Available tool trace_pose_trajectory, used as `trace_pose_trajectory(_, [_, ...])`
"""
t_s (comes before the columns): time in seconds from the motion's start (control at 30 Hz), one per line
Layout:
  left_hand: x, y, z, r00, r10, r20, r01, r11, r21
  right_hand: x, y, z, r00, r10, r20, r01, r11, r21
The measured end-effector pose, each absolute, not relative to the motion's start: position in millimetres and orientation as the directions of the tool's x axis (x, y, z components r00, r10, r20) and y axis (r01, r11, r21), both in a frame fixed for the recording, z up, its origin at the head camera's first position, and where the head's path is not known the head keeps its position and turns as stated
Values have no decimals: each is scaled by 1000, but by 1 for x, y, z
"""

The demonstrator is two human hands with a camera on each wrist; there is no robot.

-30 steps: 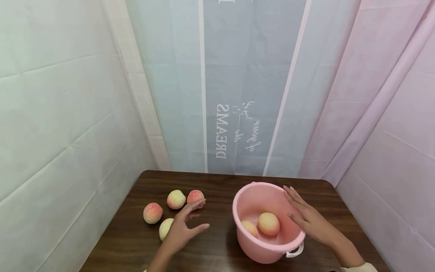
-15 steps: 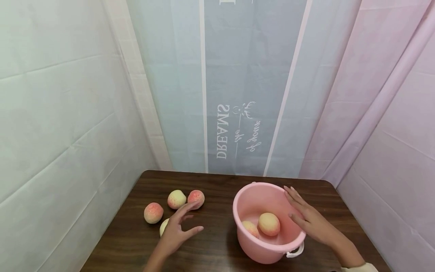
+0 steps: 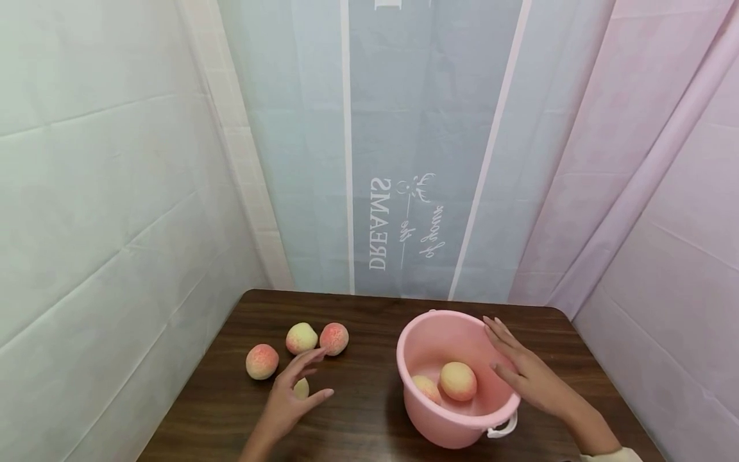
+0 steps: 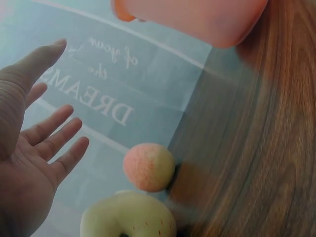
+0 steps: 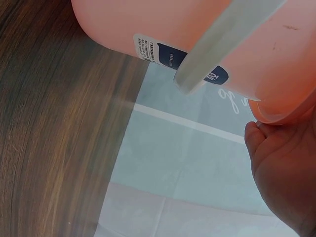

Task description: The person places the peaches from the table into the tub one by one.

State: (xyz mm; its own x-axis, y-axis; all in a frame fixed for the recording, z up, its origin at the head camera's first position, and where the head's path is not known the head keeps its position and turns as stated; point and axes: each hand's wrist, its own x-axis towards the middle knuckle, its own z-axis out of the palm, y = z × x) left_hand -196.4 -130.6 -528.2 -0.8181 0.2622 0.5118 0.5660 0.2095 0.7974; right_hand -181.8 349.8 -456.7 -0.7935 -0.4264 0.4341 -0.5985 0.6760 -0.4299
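Just below the left grip (image 3: 283,401), thumb and fingers apart, lies a pale peach (image 3: 301,389).

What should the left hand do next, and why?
Probably lower the left hand and close it around the pale peach: that peach is the nearest to it, and the hand holds nothing. The right hand rests against the pink bucket, which already contains two peaches.

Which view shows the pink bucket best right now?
The head view: it shows nearly all the pink bucket, including two peaches inside; the right hand covers some rim. The left wrist view catches only a cropped part; the right wrist view, a cropped side with label and white handle.
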Motion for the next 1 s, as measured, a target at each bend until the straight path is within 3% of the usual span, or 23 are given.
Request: trace_pose_trajectory(1.0, [-196, -159, -557, -831, 197, 521, 555, 216, 803, -182, 351, -458, -808, -412, 421, -579, 689, -437])
